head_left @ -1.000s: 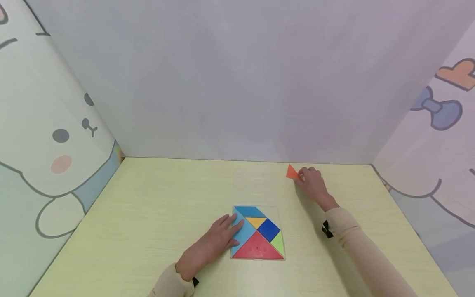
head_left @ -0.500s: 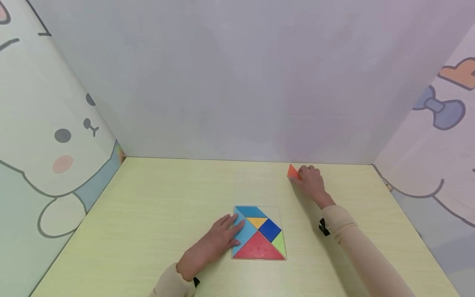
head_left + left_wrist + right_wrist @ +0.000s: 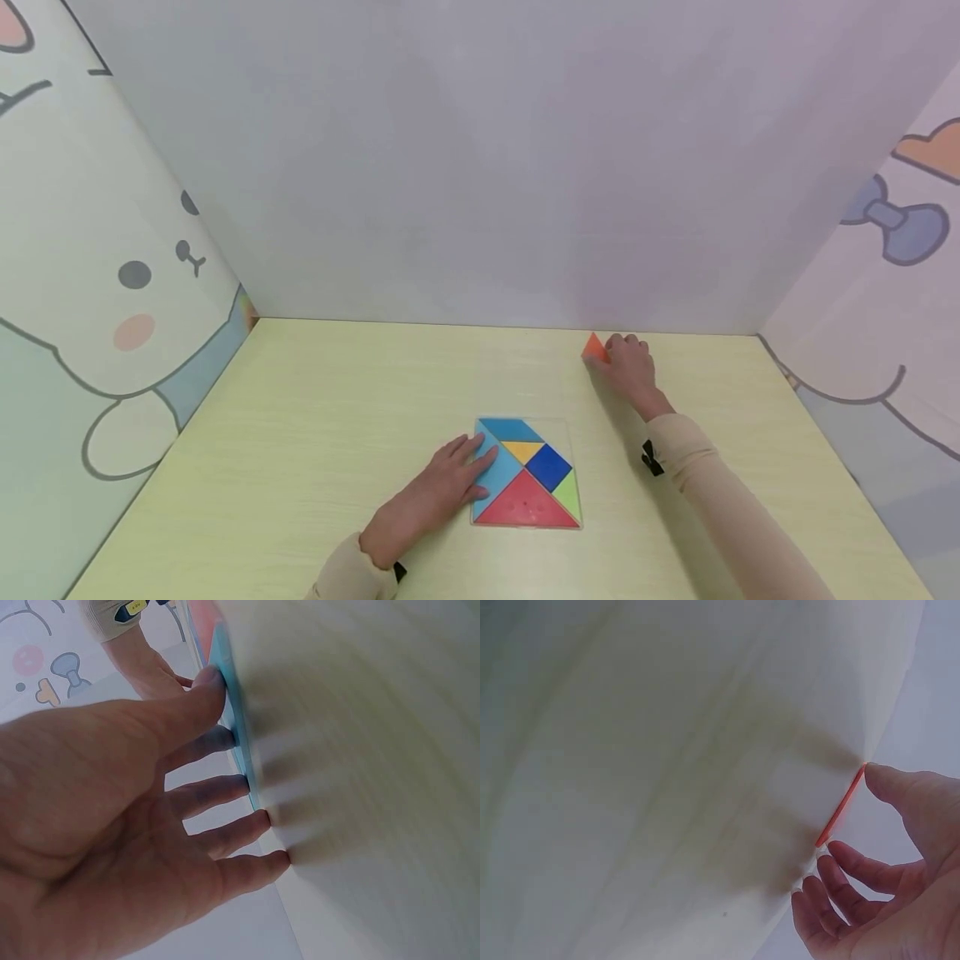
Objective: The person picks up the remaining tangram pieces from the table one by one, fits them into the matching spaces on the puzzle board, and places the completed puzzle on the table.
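A clear square tray (image 3: 558,427) of tangram pieces lies on the table, its upper right corner bare. In it are a light blue triangle (image 3: 498,473), a blue parallelogram (image 3: 510,429), a yellow triangle (image 3: 522,450), a dark blue square (image 3: 548,467), a green triangle (image 3: 569,495) and a red triangle (image 3: 527,504). My left hand (image 3: 442,483) rests with spread fingers on the tray's left side, touching the light blue triangle. Near the table's far edge, my right hand (image 3: 630,367) holds an orange triangle (image 3: 842,804) between thumb and fingers, low at the tabletop.
Behind the tray, a faint transparent panel (image 3: 517,375) lies on the pale wooden table (image 3: 337,400). A plain wall (image 3: 480,167) rises at the table's back edge. Printed cartoon panels stand on the left and right.
The orange triangle has turned slightly within my right hand's fingers, its tip now pointing more straight away from me. My left hand stays on the tray; the head view shifts a little.
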A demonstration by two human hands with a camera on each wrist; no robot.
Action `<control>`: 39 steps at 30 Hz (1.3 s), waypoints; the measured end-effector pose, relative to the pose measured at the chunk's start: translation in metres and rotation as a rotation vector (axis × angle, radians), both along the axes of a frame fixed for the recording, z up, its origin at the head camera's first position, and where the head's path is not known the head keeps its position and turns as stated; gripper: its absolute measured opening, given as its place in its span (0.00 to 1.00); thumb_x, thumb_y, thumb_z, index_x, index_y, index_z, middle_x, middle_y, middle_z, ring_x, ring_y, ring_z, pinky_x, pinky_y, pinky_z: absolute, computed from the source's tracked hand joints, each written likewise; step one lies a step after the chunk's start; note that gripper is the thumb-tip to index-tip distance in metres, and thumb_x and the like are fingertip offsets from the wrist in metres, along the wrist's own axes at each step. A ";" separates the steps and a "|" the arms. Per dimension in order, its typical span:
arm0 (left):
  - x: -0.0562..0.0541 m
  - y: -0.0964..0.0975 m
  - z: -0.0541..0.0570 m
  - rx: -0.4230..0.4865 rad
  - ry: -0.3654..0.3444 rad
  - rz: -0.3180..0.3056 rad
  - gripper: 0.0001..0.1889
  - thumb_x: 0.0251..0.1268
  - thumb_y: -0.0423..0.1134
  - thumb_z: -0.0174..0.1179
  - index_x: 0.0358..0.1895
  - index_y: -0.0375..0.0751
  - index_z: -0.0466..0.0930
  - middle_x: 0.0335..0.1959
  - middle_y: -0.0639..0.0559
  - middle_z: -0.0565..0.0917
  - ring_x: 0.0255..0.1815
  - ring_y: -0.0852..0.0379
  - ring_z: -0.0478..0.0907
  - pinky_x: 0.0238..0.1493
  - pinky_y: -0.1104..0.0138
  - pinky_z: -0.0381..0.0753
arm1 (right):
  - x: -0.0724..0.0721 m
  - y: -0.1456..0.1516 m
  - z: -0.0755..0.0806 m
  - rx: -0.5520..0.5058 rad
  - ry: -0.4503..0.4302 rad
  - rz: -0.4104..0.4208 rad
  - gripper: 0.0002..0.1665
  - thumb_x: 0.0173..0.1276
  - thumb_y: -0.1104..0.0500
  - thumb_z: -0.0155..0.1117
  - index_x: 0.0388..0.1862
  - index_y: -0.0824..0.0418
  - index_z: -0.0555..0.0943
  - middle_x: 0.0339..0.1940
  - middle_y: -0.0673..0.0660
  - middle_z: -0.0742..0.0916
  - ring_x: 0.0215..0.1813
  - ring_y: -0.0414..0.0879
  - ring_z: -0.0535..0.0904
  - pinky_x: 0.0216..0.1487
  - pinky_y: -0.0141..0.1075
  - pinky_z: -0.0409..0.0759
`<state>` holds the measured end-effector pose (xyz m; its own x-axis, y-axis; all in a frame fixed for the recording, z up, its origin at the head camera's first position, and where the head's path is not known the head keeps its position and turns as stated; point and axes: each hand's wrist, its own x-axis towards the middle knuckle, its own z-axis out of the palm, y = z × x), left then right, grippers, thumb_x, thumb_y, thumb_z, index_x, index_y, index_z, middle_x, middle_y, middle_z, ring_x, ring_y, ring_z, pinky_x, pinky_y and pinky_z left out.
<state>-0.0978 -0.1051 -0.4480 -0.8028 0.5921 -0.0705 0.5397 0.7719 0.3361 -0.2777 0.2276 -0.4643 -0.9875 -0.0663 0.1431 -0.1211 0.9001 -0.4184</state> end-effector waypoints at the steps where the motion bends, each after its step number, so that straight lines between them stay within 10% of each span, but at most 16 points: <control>1: 0.000 0.000 0.000 -0.001 -0.001 0.001 0.30 0.75 0.43 0.61 0.76 0.38 0.68 0.75 0.37 0.67 0.75 0.36 0.63 0.70 0.49 0.72 | 0.000 -0.001 0.000 0.008 0.001 -0.006 0.25 0.72 0.50 0.65 0.44 0.75 0.75 0.41 0.72 0.78 0.44 0.66 0.71 0.42 0.57 0.74; 11: 0.001 0.000 0.001 -0.006 -0.003 0.003 0.31 0.75 0.43 0.61 0.76 0.39 0.67 0.75 0.38 0.67 0.75 0.37 0.63 0.70 0.50 0.72 | -0.003 -0.006 -0.001 0.031 0.017 -0.041 0.22 0.71 0.51 0.64 0.37 0.70 0.71 0.37 0.70 0.75 0.41 0.65 0.69 0.37 0.54 0.72; 39: 0.001 0.001 0.003 0.001 0.017 -0.002 0.30 0.75 0.43 0.61 0.75 0.38 0.68 0.74 0.36 0.68 0.74 0.36 0.65 0.71 0.48 0.70 | -0.007 0.009 0.004 -0.126 -0.170 0.035 0.29 0.73 0.58 0.64 0.60 0.80 0.72 0.53 0.76 0.79 0.54 0.69 0.70 0.55 0.58 0.72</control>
